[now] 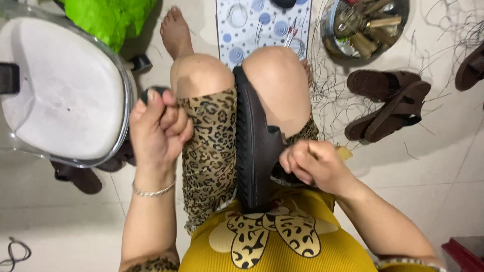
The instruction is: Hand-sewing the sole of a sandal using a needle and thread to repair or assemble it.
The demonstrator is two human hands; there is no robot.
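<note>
A dark brown rubber sandal (pixel 254 151) stands on edge between the knees. The right hand (pixel 312 163) pinches at its strap; the left hand (pixel 159 126) is clenched on a small dark tool (pixel 154 91). Strap work looks unfinished.

A pale tiled floor (pixel 443 166) carries a pair of brown sandals (pixel 388 103) beyond the right hand's fingers (pixel 297 161), a round metal tin (pixel 364 25) of tools farther off (dark threads strewn around), and a dotted mat (pixel 252 25).
</note>
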